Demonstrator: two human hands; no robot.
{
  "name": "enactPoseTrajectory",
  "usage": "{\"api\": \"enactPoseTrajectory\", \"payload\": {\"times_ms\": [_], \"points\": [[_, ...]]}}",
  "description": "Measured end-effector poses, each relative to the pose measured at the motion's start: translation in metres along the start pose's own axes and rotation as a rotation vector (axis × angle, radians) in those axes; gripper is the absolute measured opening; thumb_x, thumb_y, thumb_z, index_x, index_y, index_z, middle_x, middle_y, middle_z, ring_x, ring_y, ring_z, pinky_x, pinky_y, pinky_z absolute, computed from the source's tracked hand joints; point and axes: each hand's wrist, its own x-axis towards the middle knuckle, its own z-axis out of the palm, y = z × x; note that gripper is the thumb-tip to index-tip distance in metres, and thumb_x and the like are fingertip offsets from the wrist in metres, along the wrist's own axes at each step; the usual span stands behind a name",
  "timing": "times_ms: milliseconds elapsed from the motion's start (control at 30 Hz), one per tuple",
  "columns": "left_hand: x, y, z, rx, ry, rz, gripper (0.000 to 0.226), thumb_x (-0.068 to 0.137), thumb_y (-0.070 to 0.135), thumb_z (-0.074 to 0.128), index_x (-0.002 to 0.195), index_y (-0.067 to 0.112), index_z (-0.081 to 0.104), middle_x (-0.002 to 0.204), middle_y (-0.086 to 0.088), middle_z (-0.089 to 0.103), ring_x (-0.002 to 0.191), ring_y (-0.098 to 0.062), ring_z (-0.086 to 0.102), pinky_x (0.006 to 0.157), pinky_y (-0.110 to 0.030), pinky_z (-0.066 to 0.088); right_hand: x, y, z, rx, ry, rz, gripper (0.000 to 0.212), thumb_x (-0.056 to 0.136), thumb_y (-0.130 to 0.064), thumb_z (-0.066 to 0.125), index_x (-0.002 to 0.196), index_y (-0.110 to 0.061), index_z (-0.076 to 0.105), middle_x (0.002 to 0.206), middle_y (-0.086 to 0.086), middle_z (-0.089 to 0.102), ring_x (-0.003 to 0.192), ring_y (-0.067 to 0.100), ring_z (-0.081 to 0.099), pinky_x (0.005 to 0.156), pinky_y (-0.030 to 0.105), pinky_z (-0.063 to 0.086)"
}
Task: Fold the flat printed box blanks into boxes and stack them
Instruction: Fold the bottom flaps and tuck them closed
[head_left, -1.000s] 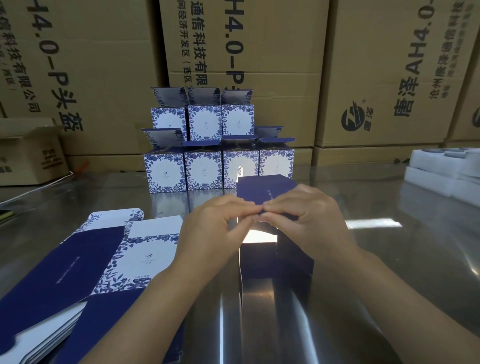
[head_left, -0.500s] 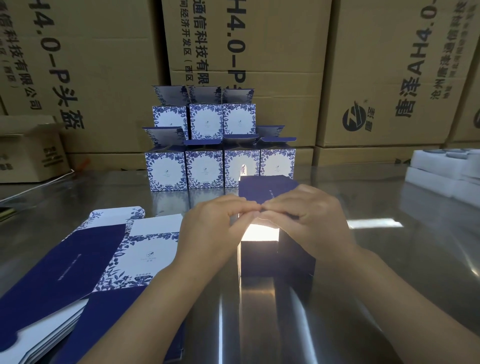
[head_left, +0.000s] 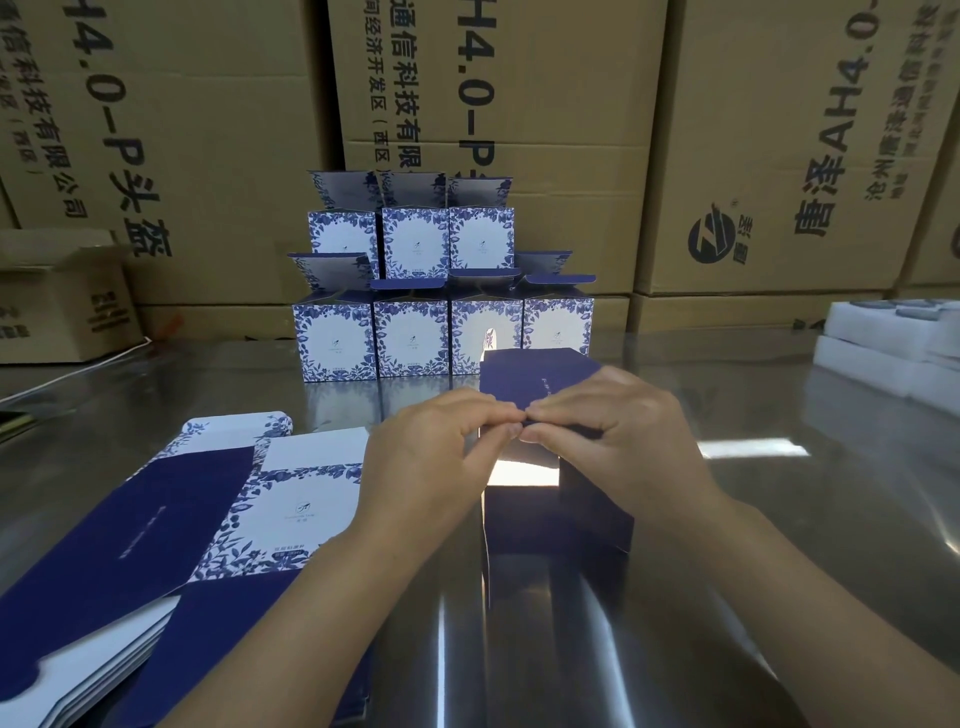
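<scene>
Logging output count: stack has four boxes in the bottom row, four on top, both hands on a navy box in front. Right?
Top row holds three boxes, not four; the head view shows it. Bottom row has four, and left hand and right hand both pinch the navy box in front.

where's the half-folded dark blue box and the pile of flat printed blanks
half-folded dark blue box (head_left: 535, 376): head view, on its raised far panel
pile of flat printed blanks (head_left: 171, 514): head view, on the top blank's navy panel
</scene>
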Motion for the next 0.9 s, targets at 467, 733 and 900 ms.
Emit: {"api": "enactPoseTrajectory", "payload": {"times_ms": [467, 733, 900], "points": [[0.001, 0.001, -0.002, 0.013, 0.001, -0.029, 0.022, 0.078, 0.034, 0.061, 0.091, 0.028, 0.077, 0.093, 0.015, 0.072, 0.092, 0.0, 0.063, 0.08, -0.036, 0.053, 0.006, 0.001, -0.02, 0.074, -0.205, 0.156, 0.021, 0.07, -0.023, 0.083, 0.09, -0.02, 0.078, 0.09, -0.012, 0.072, 0.088, 0.001, 0.06, 0.084, 0.018, 0.046], [0.001, -0.001, -0.002, 0.002, 0.02, -0.018, 0.02, 0.078, 0.033, 0.061, 0.089, 0.027, 0.077, 0.09, 0.017, 0.071, 0.088, 0.0, 0.064, 0.078, -0.035, 0.054, 0.008, 0.001, -0.023, 0.13, -0.176, 0.217, 0.015, 0.067, -0.019, 0.084, 0.082, -0.017, 0.078, 0.082, -0.015, 0.07, 0.085, 0.001, 0.062, 0.079, 0.013, 0.046], [0.002, -0.003, -0.002, 0.01, -0.002, 0.002, 0.011, 0.082, 0.027, 0.067, 0.09, 0.026, 0.076, 0.088, 0.017, 0.069, 0.087, -0.001, 0.061, 0.073, -0.034, 0.052, 0.009, 0.001, -0.024, 0.127, -0.178, 0.198, 0.014, 0.068, -0.018, 0.084, 0.081, -0.017, 0.079, 0.082, -0.014, 0.07, 0.085, 0.001, 0.062, 0.079, 0.016, 0.047]]}}
